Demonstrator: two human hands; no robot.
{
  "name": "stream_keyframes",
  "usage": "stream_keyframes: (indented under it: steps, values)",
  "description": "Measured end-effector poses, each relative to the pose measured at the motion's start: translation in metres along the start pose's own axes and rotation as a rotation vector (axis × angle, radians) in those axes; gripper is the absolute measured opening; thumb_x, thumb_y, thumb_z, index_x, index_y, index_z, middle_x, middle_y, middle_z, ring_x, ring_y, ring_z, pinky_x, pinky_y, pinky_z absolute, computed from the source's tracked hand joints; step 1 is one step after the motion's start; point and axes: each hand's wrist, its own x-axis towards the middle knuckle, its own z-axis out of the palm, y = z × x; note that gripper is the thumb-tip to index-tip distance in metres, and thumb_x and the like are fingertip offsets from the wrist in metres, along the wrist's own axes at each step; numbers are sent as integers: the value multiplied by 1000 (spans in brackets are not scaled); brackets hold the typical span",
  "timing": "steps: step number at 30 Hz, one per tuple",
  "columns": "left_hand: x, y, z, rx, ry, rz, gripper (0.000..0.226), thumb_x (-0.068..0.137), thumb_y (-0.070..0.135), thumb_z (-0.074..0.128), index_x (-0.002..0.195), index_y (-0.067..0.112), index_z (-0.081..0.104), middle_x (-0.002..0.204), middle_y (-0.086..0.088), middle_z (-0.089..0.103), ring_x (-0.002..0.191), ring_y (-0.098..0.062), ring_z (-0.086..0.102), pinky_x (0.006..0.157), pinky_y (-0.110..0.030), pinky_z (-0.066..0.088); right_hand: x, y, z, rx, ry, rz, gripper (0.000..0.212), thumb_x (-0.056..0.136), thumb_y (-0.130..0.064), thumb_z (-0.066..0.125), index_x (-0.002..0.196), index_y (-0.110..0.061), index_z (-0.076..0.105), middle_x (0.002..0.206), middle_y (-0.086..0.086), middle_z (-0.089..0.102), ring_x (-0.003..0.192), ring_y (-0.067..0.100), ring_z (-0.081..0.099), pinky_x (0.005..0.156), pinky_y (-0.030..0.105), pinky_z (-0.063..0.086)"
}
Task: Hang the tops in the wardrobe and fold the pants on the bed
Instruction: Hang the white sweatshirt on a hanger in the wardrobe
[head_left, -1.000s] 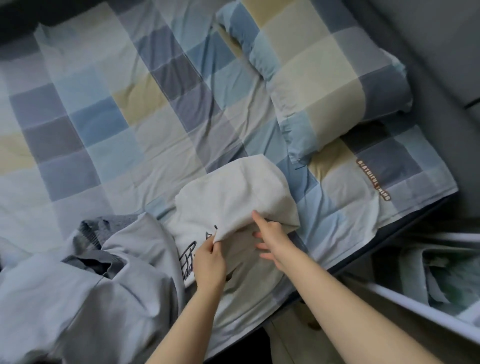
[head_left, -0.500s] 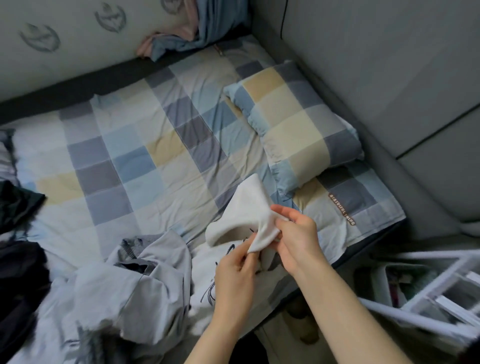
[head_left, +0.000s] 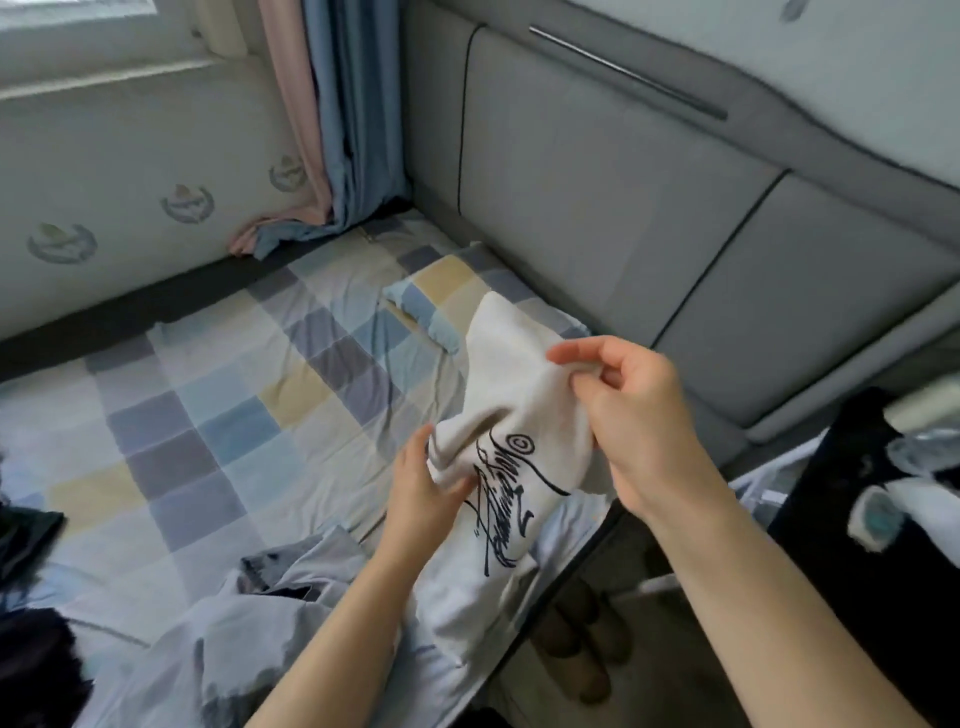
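Both hands are holding the white printed top (head_left: 511, 415) up above the bed (head_left: 218, 415), near its right edge. The left hand (head_left: 423, 483) is bunching a fold, fingers curled round the fabric; the right hand (head_left: 634, 415) is pinching the upper edge. Looks light, soft and floppy, sagging between grips; best taken by the shoulders or collar for hanging.

White top (head_left: 511, 395) hides pillow (head_left: 431, 306) — print unreadable.

A white top (head_left: 511, 395) is showing black script lettering. The sheet (head_left: 208, 415) under it is showing blue, grey, cream and yellow checks, and pink and blue curtains (head_left: 322, 130) are hanging beyond it.
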Motion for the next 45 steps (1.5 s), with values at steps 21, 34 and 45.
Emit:
stream_keyframes:
  steps: [21,34,45]
  values:
    - [-126,198,-25,-34,-287,485,31,90,28,61,67,8,52,64,-6,35,55,-13,31,48,-25,25,-134,10,-103,-554,222,295,23,89,-22,53,108,-22,65,112,5,63,107,26,58,86,29,46]
    - [-264,250,40,-91,-398,729,44,80,24,66,50,16,35,54,3,25,52,-12,24,46,-25,19,-312,5,-145,-524,528,146,39,97,-6,36,130,-24,42,157,2,10,138,21,29,102,28,36]
    - [-419,211,91,-116,-557,642,46,78,24,67,45,20,36,45,9,26,43,-10,25,39,-17,21,-440,51,-191,-425,487,127,27,89,-36,62,106,-17,53,94,-3,62,87,11,60,80,26,50]
